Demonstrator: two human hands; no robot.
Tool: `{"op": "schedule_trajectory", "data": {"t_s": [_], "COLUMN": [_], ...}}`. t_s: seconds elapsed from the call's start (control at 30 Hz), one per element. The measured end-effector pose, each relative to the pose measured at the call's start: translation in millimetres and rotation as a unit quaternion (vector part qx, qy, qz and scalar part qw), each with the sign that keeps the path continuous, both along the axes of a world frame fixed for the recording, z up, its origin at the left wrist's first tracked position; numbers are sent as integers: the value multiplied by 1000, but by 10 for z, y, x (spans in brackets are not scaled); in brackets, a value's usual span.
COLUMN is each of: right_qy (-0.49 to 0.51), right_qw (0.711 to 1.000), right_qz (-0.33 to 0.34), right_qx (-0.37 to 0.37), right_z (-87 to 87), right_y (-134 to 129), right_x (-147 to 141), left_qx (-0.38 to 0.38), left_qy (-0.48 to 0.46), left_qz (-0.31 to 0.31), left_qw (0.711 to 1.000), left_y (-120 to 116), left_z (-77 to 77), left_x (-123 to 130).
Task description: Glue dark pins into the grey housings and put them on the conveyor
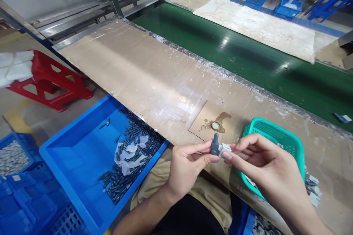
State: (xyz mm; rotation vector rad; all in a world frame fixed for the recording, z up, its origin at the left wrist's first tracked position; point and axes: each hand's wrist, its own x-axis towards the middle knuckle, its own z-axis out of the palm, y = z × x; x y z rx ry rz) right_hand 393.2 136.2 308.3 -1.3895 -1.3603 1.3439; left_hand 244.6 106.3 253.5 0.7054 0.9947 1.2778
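L hand (185,165) pinching grey pin (214,144), R hand (263,165) gripping white clip (224,149) against it.
Risk: parts being held w/ fingertips only, misalignment could be popping clip loose.

My right hand (264,169) covers the near rim of the teal basket (278,134), and I cannot see what lies inside it. My fingertips hide most of the small white piece (224,149), so its shape is unclear. My left hand (184,167) masks the lower end of the grey-blue part (214,144). The dark parts in the blue tray (82,147) are too small to identify. The blue crates (19,191) at near left are cut off by the edge.
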Motion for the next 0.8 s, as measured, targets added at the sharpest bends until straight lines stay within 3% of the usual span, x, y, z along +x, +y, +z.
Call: {"op": "schedule_trajectory", "data": {"t_s": [0.1,0.2,0.3,0.4,0.43,0.5,0.57,0.63,0.67,0.7,0.8], "right_qy": [2,-3,-21,-115,-166,-234,-308,-360,-384,-403,-438], "right_qw": [1000,999,999,992,978,932,875,844,833,828,820], "right_qz": [13,28,22,-43,-102,-238,-341,-379,-381,-370,-320], "right_qx": [-22,-33,-24,24,73,142,153,121,116,122,182], "right_z": [-12,-52,-139,-268,-310,-374,-395,-377,-359,-338,-280], "right_y": [15,33,183,655,885,1385,1819,2070,2108,2086,1700], "right_x": [22,55,87,226,331,648,1057,1432,1569,1661,1685], "left_qx": [83,143,156,152,148,137,124,116,91,57,17], "left_qy": [154,248,239,225,247,321,377,422,468,531,676], "left_qz": [9,-25,-59,-54,-3,190,409,501,480,421,123], "left_qw": [985,958,957,961,957,918,822,747,736,734,726], "left_y": [-19,58,235,383,395,357,265,168,130,105,147], "left_z": [6,-13,-84,-149,-165,-227,-397,-710,-908,-1117,-1692], "left_x": [-42,-96,-102,-141,-196,-401,-725,-1097,-1269,-1417,-1671]}}
